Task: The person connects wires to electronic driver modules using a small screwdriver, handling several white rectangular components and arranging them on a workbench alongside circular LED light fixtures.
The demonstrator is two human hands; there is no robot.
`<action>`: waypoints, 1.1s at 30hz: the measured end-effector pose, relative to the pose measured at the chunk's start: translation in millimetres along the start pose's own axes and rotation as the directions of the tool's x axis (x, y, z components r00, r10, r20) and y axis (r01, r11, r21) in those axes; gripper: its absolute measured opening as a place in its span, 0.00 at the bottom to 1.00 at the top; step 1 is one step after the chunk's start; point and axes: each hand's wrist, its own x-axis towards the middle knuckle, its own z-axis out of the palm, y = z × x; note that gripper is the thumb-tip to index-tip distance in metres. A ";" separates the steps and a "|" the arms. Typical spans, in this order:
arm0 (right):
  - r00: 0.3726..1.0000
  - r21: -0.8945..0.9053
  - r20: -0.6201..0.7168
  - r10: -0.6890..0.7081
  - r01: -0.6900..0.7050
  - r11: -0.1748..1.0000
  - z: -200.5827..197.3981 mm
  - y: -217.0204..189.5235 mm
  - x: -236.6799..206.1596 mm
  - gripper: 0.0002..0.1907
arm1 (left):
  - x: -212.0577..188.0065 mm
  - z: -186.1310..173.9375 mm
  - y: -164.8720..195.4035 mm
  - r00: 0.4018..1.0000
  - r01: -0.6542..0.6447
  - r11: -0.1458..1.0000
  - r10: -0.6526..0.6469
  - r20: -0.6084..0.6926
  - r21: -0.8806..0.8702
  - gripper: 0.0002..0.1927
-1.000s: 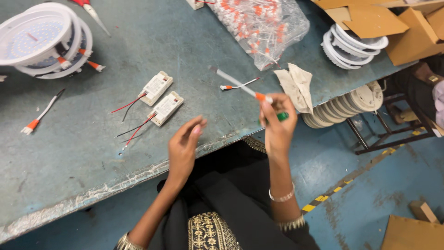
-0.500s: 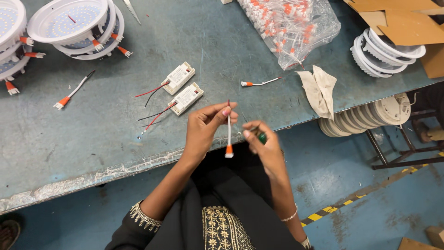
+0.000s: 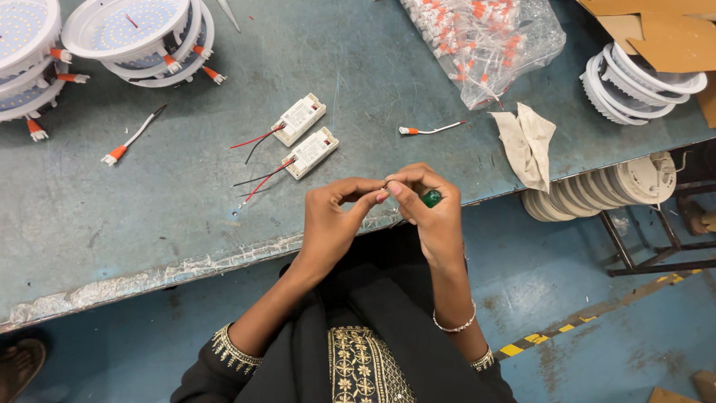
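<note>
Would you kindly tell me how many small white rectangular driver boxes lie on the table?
2: upper driver box and lower driver box lie side by side above the hands; none seems hidden.

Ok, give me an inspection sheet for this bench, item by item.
Surface: grey-green bench, scuffed, front edge worn.
Job's things: small green piece in right hand; what the fingertips pinch is hidden.
Clutter: two white driver boxes, round lamp housings, bag of connectors, rag, cardboard, white rings.
Hands: left hand and right hand meet fingertip to fingertip.
Cables: loose leads with orange plugs.
Surroundings: blue floor, striped tape, stacked discs.
</note>
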 end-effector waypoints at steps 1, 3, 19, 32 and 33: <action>1.000 0.068 -0.005 0.010 -0.009 0.998 1.5 4.4 0.5 0.05 | 0.1 -0.5 -4.3 0.998 0.067 0.995 -0.067 0.004 -0.070 0.09; 0.999 0.200 -0.015 0.030 -0.026 0.979 6.2 14.9 1.9 0.05 | 0.8 -1.9 -14.5 0.990 0.140 0.965 -0.137 0.030 -0.223 0.09; 0.957 -0.476 0.291 0.018 0.129 0.870 52.9 62.5 61.1 0.09 | -15.6 -81.9 -81.2 0.942 0.097 0.923 -0.206 -0.265 -0.372 0.08; 0.964 -0.974 0.205 0.171 0.184 0.133 57.0 70.0 70.3 0.27 | -13.3 -99.9 -81.6 0.933 0.173 0.981 -0.190 -0.304 -0.083 0.08; 0.973 -0.991 0.126 0.195 0.115 0.065 50.3 67.4 62.2 0.29 | -11.9 -96.7 -84.0 0.940 0.180 0.979 -0.199 -0.279 -0.092 0.08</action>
